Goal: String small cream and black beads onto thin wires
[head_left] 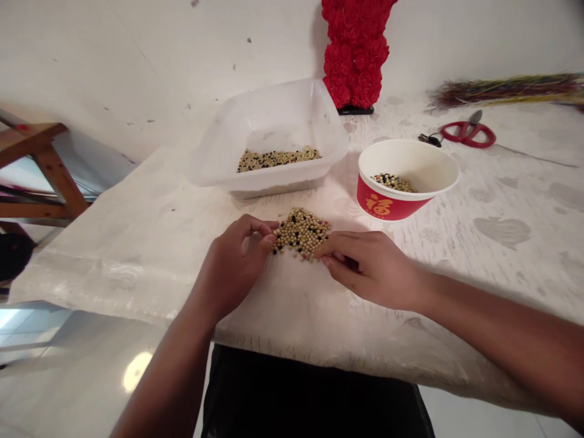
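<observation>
A loose pile of small round beads [298,234], mostly pale gold with some black and a few reddish ones, lies on the covered table. My left hand [239,258] rests at the pile's left edge, its fingers curled and the thumb close to the index finger. At the right edge, my right hand [369,264] has thumb and index finger pinched together against the outer beads. Whether either pinch has a bead in it is hidden. Behind the pile stand a white plastic tub [278,179] and a red-and-white paper bowl [395,207], both with similar beads inside.
Red-handled scissors [469,134] lie beyond the bowl, near a bundle of thin multicoloured strands [506,91]. A red rose-covered figure [356,55] stands by the wall. The tablecloth's [356,340] front edge is close to me. A wooden stool [59,173] is at left.
</observation>
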Tool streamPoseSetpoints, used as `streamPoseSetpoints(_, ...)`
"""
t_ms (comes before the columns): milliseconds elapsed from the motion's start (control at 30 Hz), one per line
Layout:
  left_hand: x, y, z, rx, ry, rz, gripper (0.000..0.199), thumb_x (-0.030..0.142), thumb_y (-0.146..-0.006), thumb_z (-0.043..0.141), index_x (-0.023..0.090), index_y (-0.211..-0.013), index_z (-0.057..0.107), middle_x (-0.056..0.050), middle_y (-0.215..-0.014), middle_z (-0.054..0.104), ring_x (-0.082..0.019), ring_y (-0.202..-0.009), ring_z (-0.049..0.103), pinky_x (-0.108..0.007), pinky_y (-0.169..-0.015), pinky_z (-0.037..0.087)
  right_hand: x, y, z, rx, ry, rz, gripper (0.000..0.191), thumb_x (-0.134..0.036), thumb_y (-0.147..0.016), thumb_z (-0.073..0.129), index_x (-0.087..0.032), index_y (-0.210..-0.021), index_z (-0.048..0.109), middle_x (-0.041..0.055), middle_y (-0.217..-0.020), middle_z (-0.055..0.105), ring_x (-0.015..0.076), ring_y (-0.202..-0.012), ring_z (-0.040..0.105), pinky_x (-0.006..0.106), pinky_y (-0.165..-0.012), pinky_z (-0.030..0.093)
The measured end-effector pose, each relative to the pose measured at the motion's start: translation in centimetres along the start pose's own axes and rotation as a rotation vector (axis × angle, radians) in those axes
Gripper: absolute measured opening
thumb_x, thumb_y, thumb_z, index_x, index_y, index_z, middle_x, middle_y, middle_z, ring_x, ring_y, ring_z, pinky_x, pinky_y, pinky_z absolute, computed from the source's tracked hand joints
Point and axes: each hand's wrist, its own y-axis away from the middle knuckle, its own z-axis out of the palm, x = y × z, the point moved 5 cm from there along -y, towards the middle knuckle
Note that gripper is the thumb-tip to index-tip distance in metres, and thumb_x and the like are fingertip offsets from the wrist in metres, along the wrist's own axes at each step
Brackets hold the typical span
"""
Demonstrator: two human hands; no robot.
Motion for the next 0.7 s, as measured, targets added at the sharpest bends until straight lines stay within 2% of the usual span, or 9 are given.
streamPoseSetpoints(100, 0.6, 0.6, -0.7, 0.095, -0.079, 0.051, 0.004, 0.028, -0.088, 0.064, 0.024, -0.088, 0.063, -0.002, -0.111, 0.074, -0.021, -0.106, 0.066, -0.041, -0.097, 0.050, 0.0, 0.0, 0.0, 0.015, -0.009, -0.011, 0.019, -0.015, -0.091, 0.054, -0.019, -0.102, 0.069, 0.0005, -0.078, 0.066, 0.0133, -0.068, 0.053, 0.026, -0.064, 0.037)
streamPoseSetpoints(233, 1.5, 2.4, -1.4, 0.161, -0.171, 0.080, 0.002, 0.025, -0.086, 0.065, 0.025, -0.085, 0.065, 0.002, -0.086, 0.070, -0.016, -0.082, 0.064, -0.033, -0.081, 0.052, -0.2, 0.0, 0.1, -0.002, 0.015, -0.048, 0.022, -0.014, -0.092, 0.052, -0.018, -0.105, 0.069, 0.0010, -0.081, 0.067, 0.0129, -0.070, 0.055, 0.027, -0.067, 0.039)
streamPoseSetpoints(333, 1.8, 3.8, -1.4, 0.127, -0.215, 0.040, 0.003, 0.023, -0.085, 0.065, 0.025, -0.082, 0.065, 0.005, -0.079, 0.067, -0.014, -0.074, 0.062, -0.027, -0.074, 0.051, -0.4, 0.0, 0.2, -0.022, 0.030, -0.081, 0.024, -0.013, -0.092, 0.052, -0.017, -0.108, 0.069, 0.0014, -0.087, 0.070, 0.0132, -0.074, 0.059, 0.028, -0.070, 0.040)
streamPoseSetpoints(467, 1.6, 5.4, -1.2, 0.059, -0.227, -0.010, 0.003, 0.024, -0.085, 0.066, 0.026, -0.083, 0.065, 0.006, -0.077, 0.065, -0.012, -0.070, 0.060, -0.023, -0.070, 0.049, -0.2, 0.0, 0.1, -0.003, 0.030, -0.055, 0.023, -0.015, -0.093, 0.052, -0.017, -0.105, 0.071, 0.0017, -0.089, 0.073, 0.0134, -0.076, 0.061, 0.027, -0.070, 0.041)
streamPoseSetpoints(567, 1.6, 6.2, -1.3, 0.053, -0.224, -0.044, 0.002, 0.027, -0.084, 0.066, 0.027, -0.083, 0.065, 0.007, -0.076, 0.065, -0.011, -0.069, 0.059, -0.023, -0.070, 0.048, -0.1, 0.1, 0.1, -0.002, 0.035, -0.044, 0.022, -0.015, -0.093, 0.052, -0.017, -0.105, 0.071, 0.0016, -0.093, 0.074, 0.0136, -0.079, 0.064, 0.027, -0.070, 0.041)
streamPoseSetpoints(700, 1.6, 6.6, -1.3, 0.075, -0.214, -0.118, 0.003, 0.029, -0.084, 0.065, 0.027, -0.081, 0.065, 0.007, -0.077, 0.065, -0.011, -0.070, 0.059, -0.023, -0.071, 0.047, -0.4, 0.0, 0.6, -0.053, 0.125, -0.075, 0.029, -0.015, -0.093, 0.052, -0.019, -0.116, 0.069, 0.0014, -0.111, 0.075, 0.0162, -0.090, 0.069, 0.030, -0.075, 0.042)
